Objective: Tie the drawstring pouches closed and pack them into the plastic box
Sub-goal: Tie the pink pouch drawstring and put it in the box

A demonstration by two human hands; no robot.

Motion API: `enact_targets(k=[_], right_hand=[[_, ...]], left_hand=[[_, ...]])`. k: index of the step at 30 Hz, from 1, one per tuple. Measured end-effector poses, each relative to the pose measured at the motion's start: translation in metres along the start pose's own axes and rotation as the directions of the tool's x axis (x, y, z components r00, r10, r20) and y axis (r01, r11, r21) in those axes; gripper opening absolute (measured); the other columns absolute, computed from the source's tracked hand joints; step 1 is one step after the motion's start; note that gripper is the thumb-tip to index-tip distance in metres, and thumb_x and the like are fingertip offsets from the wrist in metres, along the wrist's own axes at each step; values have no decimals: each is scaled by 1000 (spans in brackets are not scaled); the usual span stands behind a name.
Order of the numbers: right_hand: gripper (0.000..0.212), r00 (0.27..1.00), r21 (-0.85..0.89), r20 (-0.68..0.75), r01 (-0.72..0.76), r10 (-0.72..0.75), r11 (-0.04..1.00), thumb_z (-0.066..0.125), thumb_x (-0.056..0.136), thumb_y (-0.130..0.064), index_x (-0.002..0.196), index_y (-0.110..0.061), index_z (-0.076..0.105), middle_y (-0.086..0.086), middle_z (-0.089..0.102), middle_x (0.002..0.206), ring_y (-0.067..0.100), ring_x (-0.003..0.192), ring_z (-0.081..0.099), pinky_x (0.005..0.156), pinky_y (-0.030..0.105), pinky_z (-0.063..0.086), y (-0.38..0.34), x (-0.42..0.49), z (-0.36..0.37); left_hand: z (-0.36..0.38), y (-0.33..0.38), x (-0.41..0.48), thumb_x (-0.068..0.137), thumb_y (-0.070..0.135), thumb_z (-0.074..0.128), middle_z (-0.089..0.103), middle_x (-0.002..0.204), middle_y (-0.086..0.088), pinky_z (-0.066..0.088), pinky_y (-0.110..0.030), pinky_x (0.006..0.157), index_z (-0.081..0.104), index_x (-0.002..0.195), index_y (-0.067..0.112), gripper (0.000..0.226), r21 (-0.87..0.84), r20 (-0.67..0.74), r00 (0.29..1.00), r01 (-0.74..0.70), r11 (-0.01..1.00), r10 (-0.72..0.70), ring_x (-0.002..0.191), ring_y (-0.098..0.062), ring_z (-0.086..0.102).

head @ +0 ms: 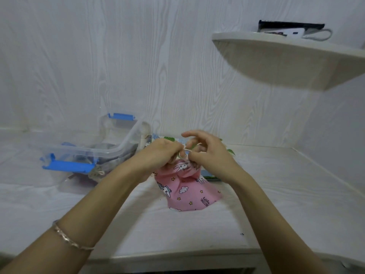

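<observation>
The drawstring is pinched by the left hand and the right hand above the pink pouch beneath them; the knot seems unfinished. Some pouches appear packed in the plastic box to their left, and others lie behind the hands.

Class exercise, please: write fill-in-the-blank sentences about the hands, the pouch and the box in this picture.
1. The left hand and right hand pinch the cord of the ____ pouch.
2. The box has ____ clips.
3. The box stands to the ____ of the pouch.
4. The bracelet is on the ____ arm.
Missing words: pink; blue; left; left.
</observation>
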State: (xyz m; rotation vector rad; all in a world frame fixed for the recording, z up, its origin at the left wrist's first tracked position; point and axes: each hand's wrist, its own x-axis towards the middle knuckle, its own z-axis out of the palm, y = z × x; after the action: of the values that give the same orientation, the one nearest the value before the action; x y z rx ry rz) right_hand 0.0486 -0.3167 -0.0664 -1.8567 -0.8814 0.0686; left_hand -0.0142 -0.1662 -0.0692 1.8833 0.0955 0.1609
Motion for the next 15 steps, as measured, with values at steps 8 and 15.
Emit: enact_targets(k=[8, 15], right_hand=[[16, 998, 21, 40, -38, 38, 999, 57, 85, 0, 81, -4, 73, 8, 68, 73, 10, 62, 56, 64, 27, 46, 1, 1, -6], [23, 953, 576, 281, -259, 110, 776, 52, 80, 6, 98, -9, 55, 6, 59, 66, 16, 65, 51, 63, 26, 41, 6, 8, -10]], left_hand=[[2, 0, -5, 92, 42, 55, 37, 51, 8, 24, -25, 50, 62, 52, 25, 44, 81, -17, 996, -89, 993, 91, 48, -10, 31], [-3, -5, -6, 95, 27, 53, 41, 59, -1, 30, -19, 51, 63, 84, -5, 35, 220, -111, 953, -252, 942, 281, 53, -11, 35]])
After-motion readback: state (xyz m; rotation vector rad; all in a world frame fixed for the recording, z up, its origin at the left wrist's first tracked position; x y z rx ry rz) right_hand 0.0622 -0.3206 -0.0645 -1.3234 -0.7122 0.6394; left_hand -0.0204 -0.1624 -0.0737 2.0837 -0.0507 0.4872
